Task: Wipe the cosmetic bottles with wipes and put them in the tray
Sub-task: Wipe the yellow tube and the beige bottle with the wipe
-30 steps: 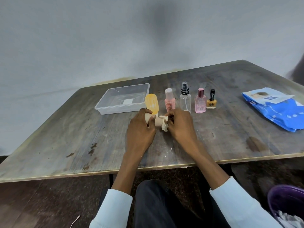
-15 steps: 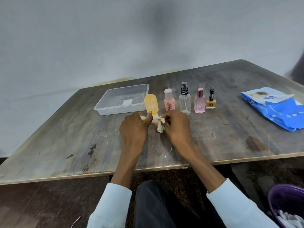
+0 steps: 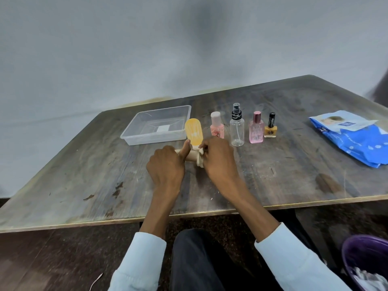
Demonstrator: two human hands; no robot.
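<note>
Both hands shifted left; left hand (image 3: 165,168) grips beige bottle (image 3: 190,157), half hidden; right hand (image 3: 219,159) pinches wipe (image 3: 200,159).

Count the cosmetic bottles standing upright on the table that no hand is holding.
5, in a row right of the tray: orange bottle, pink white-capped bottle, clear spray bottle, pink perfume bottle, yellow nail polish. A sixth, beige bottle lies in the hands.
</note>
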